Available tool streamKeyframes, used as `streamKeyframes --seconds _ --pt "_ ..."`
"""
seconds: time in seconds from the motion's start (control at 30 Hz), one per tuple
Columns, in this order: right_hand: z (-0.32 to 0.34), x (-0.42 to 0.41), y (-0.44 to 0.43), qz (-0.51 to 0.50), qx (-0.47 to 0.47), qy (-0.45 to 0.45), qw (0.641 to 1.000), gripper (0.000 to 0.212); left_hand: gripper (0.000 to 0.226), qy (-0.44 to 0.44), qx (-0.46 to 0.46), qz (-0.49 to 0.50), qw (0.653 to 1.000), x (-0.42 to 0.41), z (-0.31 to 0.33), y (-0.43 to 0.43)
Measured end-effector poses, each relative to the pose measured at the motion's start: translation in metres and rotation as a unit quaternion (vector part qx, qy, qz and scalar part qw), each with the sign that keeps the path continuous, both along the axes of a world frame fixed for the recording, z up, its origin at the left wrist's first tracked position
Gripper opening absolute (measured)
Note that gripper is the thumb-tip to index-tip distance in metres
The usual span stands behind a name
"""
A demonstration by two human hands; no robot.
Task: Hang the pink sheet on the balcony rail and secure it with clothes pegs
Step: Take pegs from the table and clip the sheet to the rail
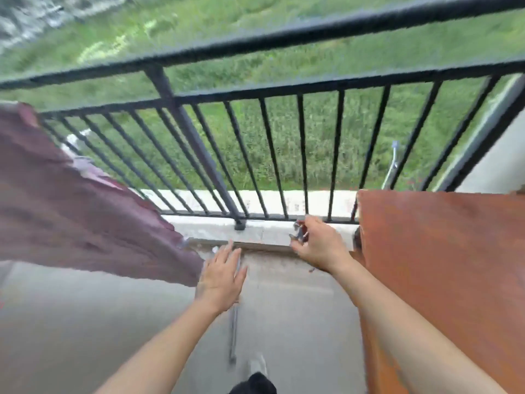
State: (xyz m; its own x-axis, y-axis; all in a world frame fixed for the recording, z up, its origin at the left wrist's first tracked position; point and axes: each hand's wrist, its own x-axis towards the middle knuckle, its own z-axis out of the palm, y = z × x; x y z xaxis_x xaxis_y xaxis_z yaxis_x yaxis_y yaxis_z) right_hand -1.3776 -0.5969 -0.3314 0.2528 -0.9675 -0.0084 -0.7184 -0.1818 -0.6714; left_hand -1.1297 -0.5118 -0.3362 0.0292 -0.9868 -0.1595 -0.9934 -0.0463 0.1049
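The pink sheet (71, 209) hangs at the left end of the balcony rail (284, 38), its loose lower edge flaring inward. It looks like light, limp cloth that could slide or catch wind, so it is best gripped by the top hem along the rail. The left hand (221, 280) hovers below the rail, fingers straight and spread, holding nothing. The right hand (321, 245) pinches small clothes pegs (299, 233) near the rail's foot.

Balcony rail (284, 38) — pink sheet (71, 209) at its left end; below it, left hand (221, 277) spread flat, right hand (321, 245) pinching blurred clothes pegs (299, 231).
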Motion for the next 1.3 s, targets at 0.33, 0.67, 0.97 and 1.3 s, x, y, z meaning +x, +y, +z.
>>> streamKeyframes --seconds 0.33,0.67,0.97,1.3 --pt "0.054 0.336 0.041 0.292 -0.121 0.039 0.948 0.04 0.078 -0.046 -0.071 0.289 0.954 0.272 0.055 0.124" --pt "0.103 0.607 0.101 0.398 -0.127 0.032 0.908 0.034 0.072 -0.063 -0.136 0.472 0.868 0.494 0.092 0.239" --pt "0.093 0.806 0.136 0.441 -0.029 -0.07 0.894 0.022 0.073 -0.075 -0.143 0.545 0.823 0.638 0.086 0.279" --pt "0.082 1.086 0.079 0.463 0.063 -0.146 0.872 0.021 0.074 -0.085 -0.133 0.577 0.802 0.907 0.091 0.222"
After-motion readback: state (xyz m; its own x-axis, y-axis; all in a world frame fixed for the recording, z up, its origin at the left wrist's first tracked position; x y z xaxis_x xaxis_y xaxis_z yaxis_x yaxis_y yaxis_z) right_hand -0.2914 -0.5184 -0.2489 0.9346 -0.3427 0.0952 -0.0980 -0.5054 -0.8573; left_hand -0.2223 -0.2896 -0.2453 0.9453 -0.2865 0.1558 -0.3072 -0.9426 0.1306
